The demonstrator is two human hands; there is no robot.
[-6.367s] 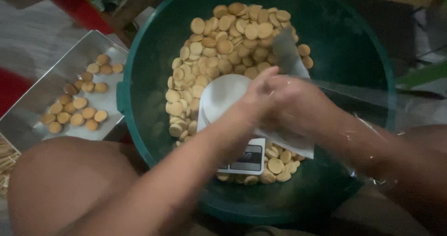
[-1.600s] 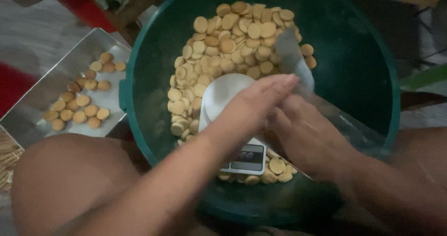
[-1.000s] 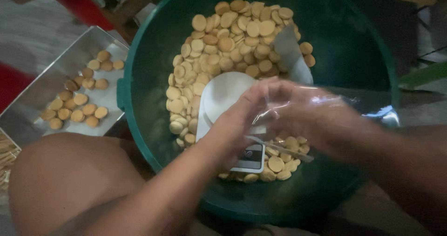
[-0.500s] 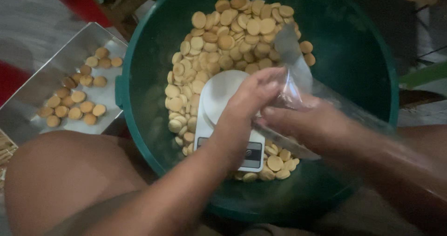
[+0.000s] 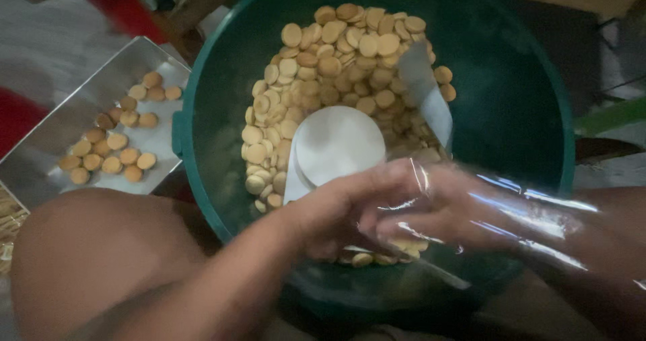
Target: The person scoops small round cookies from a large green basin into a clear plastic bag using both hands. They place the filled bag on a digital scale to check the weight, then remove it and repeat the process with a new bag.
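1. Head view: the left hand [image 5: 336, 210] and right hand [image 5: 444, 210] meet over the near side of a green tub [image 5: 531, 112], both blurred.
2. Both hands' fingers grip a clear plastic bag [image 5: 525, 213]; the right hand looks to be inside it.
3. Round biscuits [image 5: 336, 58] fill the tub around a white scale [image 5: 336, 142].
4. A metal tray [image 5: 87, 105] left of the tub holds more biscuits.

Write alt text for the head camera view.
Two bare hands, left hand and right hand, meet over a clear plastic bag above a green tub of round biscuits and a white kitchen scale. A metal tray with more biscuits lies left.
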